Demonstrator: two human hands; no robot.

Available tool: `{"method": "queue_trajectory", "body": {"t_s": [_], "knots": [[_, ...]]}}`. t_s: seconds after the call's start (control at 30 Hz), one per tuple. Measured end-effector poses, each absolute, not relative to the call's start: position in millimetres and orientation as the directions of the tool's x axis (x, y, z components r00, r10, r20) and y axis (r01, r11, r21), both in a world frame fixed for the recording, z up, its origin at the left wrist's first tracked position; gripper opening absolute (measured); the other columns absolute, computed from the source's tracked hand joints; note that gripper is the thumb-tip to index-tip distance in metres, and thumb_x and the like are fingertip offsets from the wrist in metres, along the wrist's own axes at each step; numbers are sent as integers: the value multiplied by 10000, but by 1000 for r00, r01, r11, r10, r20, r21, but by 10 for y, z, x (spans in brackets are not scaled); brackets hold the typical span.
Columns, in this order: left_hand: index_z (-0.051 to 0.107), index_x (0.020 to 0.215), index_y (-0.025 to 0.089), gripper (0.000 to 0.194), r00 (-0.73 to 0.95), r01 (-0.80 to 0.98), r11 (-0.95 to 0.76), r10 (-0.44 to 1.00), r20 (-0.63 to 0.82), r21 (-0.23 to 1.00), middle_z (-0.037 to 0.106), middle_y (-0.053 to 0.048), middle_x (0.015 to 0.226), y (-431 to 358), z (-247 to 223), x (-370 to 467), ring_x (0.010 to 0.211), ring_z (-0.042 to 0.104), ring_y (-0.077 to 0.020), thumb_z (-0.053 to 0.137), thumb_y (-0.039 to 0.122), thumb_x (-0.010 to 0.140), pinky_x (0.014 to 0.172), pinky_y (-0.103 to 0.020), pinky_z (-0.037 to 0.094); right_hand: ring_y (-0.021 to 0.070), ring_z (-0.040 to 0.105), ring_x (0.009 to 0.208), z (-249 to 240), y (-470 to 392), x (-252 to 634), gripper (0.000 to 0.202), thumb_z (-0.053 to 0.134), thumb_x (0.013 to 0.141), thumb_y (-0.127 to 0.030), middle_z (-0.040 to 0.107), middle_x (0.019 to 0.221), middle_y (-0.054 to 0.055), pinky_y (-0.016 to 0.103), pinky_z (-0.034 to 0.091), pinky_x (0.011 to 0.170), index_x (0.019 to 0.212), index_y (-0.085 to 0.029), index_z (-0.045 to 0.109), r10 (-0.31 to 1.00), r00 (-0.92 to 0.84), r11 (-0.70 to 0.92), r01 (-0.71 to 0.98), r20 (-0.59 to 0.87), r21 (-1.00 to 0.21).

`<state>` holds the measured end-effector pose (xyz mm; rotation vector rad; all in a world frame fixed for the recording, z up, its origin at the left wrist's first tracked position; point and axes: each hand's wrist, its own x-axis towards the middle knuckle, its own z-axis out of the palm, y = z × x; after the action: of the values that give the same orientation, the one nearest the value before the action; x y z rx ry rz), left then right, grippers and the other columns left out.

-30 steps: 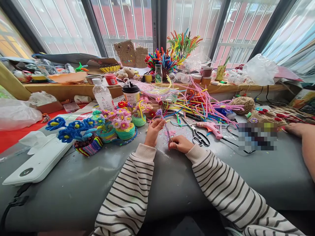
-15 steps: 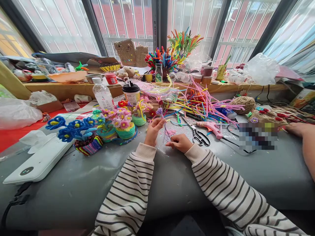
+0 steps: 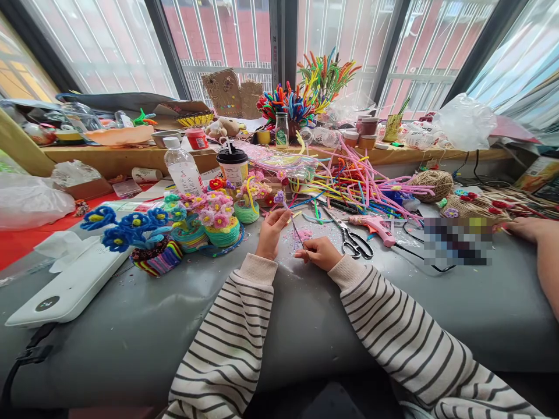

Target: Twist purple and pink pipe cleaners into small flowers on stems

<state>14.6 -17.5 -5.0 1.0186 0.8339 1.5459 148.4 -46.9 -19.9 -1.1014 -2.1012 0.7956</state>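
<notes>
My left hand (image 3: 271, 234) pinches a small purple pipe-cleaner flower (image 3: 279, 197) just below its head, which points up and away from me. A thin dark stem (image 3: 297, 231) runs down from it toward my right hand (image 3: 322, 254). The fingers of my right hand are closed on the stem's lower end. Pink fluff scraps (image 3: 302, 234) lie on the grey table behind the stem. Black-handled scissors (image 3: 357, 243) rest to the right of my hands, with a pink glue gun (image 3: 378, 228) beside them.
Potted pipe-cleaner flowers (image 3: 220, 230) and a white power bank (image 3: 74, 285) stand on the left. A bottle (image 3: 183, 169) and a lidded cup (image 3: 233, 166) are behind them. Loose pipe cleaners (image 3: 362, 180) pile up at the back. Another person's hand (image 3: 526, 228) rests at right, near a twine ball (image 3: 432, 185).
The purple flower head has tipped slightly to the left, and the stem has turned a little with it. Both my hands stay almost in the same place.
</notes>
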Motion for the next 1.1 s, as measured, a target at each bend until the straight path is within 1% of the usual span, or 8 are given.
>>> {"method": "queue_trajectory", "body": {"t_s": [0.23,0.5,0.63,0.7,0.83,0.93,1.0,1.1], "knots": [[611,649,177,150,-68,-379,-214,977,203,901,546,27,701,-176,-61,146,674,466,-62,638,291,555,635,-169,337,55,347,392,-233,-464,1496,551,386,627,-648,455,387,-12,192,259,414,416,-143,451,833,-492,491,446,254,-748],[603,658,182,147,-84,-370,-214,977,196,904,553,24,718,-183,-43,142,677,464,-64,626,297,568,635,-169,344,45,310,365,-224,-463,1479,510,496,605,-574,440,358,-20,188,242,389,349,-159,344,869,-419,446,429,265,-785],[595,662,187,151,-103,-385,-210,977,184,899,550,27,717,-183,-32,131,670,459,-60,624,304,571,627,-165,344,51,342,374,-221,-459,1485,501,506,607,-552,441,364,-17,188,243,392,343,-162,335,880,-398,420,403,258,-813],[592,662,188,156,-112,-392,-208,978,178,896,546,27,716,-180,-33,127,665,457,-60,626,308,568,621,-164,343,55,348,384,-222,-448,1497,494,506,612,-544,425,360,-21,190,246,402,339,-159,361,889,-377,407,390,260,-826],[593,659,187,158,-120,-376,-210,977,178,902,545,25,719,-172,-36,130,664,451,-60,621,315,572,617,-164,339,55,311,393,-214,-412,1529,458,498,629,-532,353,351,-42,199,250,428,379,-149,474,908,-313,382,353,277,-854],[602,662,184,158,-115,-341,-209,977,180,916,545,21,720,-174,-38,142,664,447,-62,621,312,572,619,-167,337,60,346,438,-203,-393,1540,431,499,630,-527,404,413,-32,200,272,461,441,-141,531,920,-287,350,288,268,-891],[607,660,182,156,-105,-321,-216,976,192,922,539,22,707,-179,-41,148,658,444,-63,625,306,567,619,-169,336,65,371,471,-200,-388,1536,400,522,614,-519,448,462,-24,201,284,478,503,-138,573,919,-308,330,258,246,-908],[609,653,178,154,-88,-307,-223,975,206,925,533,22,686,-188,-47,149,655,447,-66,628,301,563,617,-171,336,67,367,488,-199,-394,1523,367,558,589,-500,458,484,-26,201,274,471,597,-138,620,911,-358,308,253,207,-917]]}}
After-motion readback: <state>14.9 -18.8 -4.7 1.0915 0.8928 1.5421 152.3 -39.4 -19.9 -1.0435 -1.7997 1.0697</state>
